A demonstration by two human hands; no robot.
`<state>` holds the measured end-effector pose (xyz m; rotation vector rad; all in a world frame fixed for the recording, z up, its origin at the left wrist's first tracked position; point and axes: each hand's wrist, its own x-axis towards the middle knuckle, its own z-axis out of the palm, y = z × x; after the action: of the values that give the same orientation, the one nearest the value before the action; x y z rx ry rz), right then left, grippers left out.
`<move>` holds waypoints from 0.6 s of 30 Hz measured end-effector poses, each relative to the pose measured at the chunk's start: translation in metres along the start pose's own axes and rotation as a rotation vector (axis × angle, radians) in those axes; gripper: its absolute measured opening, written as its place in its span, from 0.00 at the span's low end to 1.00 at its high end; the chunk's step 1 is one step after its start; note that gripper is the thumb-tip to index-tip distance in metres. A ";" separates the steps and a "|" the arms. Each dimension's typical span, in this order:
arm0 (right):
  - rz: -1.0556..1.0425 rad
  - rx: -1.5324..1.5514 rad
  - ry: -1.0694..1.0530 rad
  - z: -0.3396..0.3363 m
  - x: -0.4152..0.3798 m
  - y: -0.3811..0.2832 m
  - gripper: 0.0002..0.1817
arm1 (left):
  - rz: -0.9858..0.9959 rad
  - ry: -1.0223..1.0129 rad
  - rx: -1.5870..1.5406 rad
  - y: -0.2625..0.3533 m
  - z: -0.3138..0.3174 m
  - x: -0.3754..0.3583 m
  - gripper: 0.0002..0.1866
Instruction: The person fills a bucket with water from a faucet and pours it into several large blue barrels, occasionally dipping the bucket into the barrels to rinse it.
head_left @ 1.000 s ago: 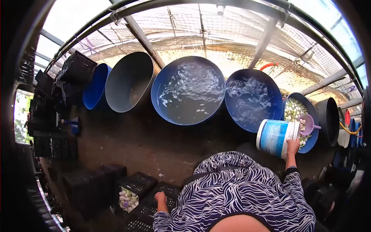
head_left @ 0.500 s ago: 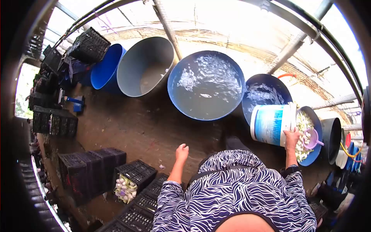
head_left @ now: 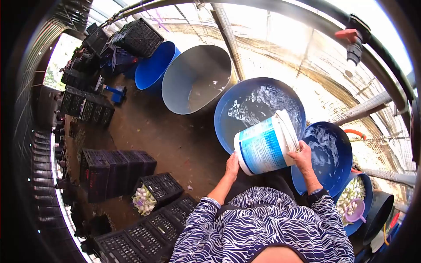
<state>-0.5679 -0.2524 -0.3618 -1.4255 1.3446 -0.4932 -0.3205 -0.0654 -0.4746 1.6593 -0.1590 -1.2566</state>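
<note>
One bucket (head_left: 262,144) has the right hand (head_left: 301,157) gripping its rim (head_left: 287,130), left hand (head_left: 232,165) at its base (head_left: 241,155), grip unclear.

And here's the print, right on the side of the white cylindrical plastic bucket (head_left: 268,141): a blue-and-white wraparound paper-like label (head_left: 260,149), tilted along with the bucket, paler at one part and deeper blue at another. Rows of small, dark marks run across it, looking like lines of text, but they're too small and blurred to read. No word, brand or number comes through clearly, there or anywhere else in view.
</note>
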 end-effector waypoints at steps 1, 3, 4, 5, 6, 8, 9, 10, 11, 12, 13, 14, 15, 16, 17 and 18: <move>-0.002 0.002 -0.016 0.004 0.006 -0.003 0.18 | 0.025 0.133 0.136 0.038 0.026 -0.017 0.25; -0.001 -0.050 -0.032 0.009 0.022 0.005 0.19 | -0.013 0.228 0.133 0.042 0.036 -0.014 0.19; -0.004 -0.078 -0.036 0.012 0.029 0.007 0.19 | -0.010 0.274 0.091 0.034 0.037 -0.009 0.18; -0.002 -0.129 -0.050 0.013 0.033 0.007 0.19 | -0.038 0.290 0.046 0.027 0.038 -0.003 0.17; -0.020 -0.152 -0.035 0.025 0.034 0.003 0.20 | -0.070 0.300 0.000 0.027 0.026 -0.003 0.17; -0.045 -0.189 0.004 0.030 0.051 0.024 0.20 | -0.084 0.319 -0.015 0.015 0.026 0.011 0.17; 0.002 -0.253 -0.007 0.033 0.060 0.028 0.22 | -0.073 0.317 0.011 0.011 0.025 0.019 0.17; 0.023 -0.296 -0.010 0.036 0.068 0.034 0.23 | -0.066 0.303 0.038 0.014 0.028 0.023 0.18; 0.047 -0.344 -0.007 0.041 0.079 0.040 0.24 | -0.081 0.289 -0.060 0.016 0.032 0.030 0.17; 0.072 -0.392 -0.002 0.046 0.090 0.047 0.24 | -0.108 0.253 -0.049 0.028 0.035 0.036 0.16; 0.117 -0.429 0.027 0.061 0.091 0.047 0.25 | -0.129 0.269 -0.006 0.029 0.025 0.042 0.17; 0.159 -0.460 0.049 0.068 0.100 0.056 0.25 | -0.145 0.292 0.038 0.026 0.027 0.053 0.17; 0.263 -0.384 0.010 0.075 0.109 0.065 0.27 | -0.200 0.306 0.015 0.026 0.027 0.060 0.20; 0.268 -0.359 0.017 0.081 0.114 0.074 0.27 | -0.214 0.316 0.090 0.022 0.028 0.069 0.22; 0.267 -0.334 0.024 0.086 0.121 0.080 0.27 | -0.223 0.327 0.164 0.019 0.027 0.079 0.24; 0.264 -0.308 0.030 0.093 0.127 0.088 0.28 | -0.227 0.339 0.238 0.016 0.027 0.089 0.25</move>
<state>-0.4935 -0.3110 -0.5151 -1.4591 1.6581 -0.1376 -0.2945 -0.1443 -0.5191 2.1191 0.0941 -1.1320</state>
